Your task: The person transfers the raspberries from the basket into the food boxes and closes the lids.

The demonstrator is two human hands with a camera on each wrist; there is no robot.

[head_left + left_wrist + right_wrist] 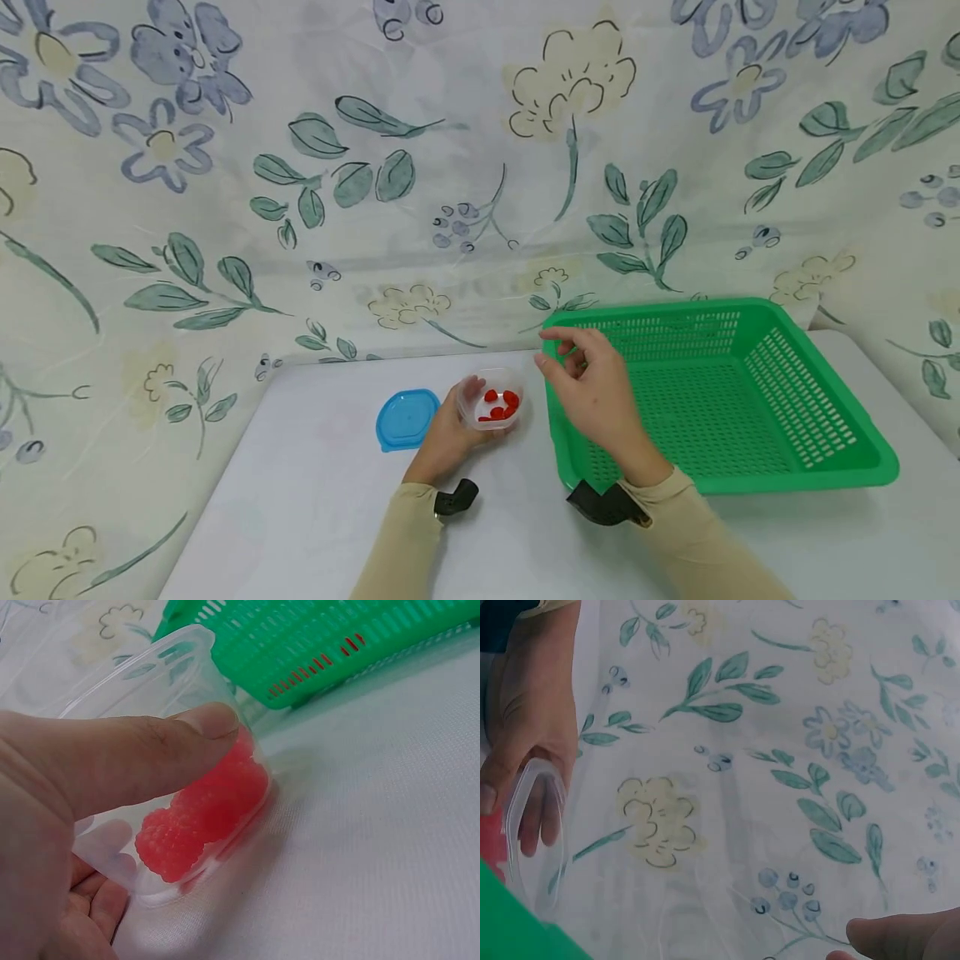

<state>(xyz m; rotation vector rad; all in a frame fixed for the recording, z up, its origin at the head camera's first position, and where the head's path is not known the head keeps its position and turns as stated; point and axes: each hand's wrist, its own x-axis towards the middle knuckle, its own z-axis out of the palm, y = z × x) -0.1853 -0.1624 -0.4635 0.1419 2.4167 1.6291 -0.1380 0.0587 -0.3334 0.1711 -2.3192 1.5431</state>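
My left hand [447,437] grips a clear plastic tub [467,408] by its sides, low over the white table. Its thumb presses along the near wall in the left wrist view, with other fingers showing behind. Inside lie several red raspberries [214,802], gathered at one side of the bottom. My right hand [596,392] hovers over the left edge of a green basket [712,483], thumb and index finger apart, the other fingers loosely bent and nothing between them. In the right wrist view only fingertips [904,935] of that hand show, at the lower right.
A blue lid [407,419] lies flat on the white table [300,500], left of the tub. Red shows through several slots [319,664] low in the basket's wall. Behind the table hangs a flower-patterned cloth [465,167].
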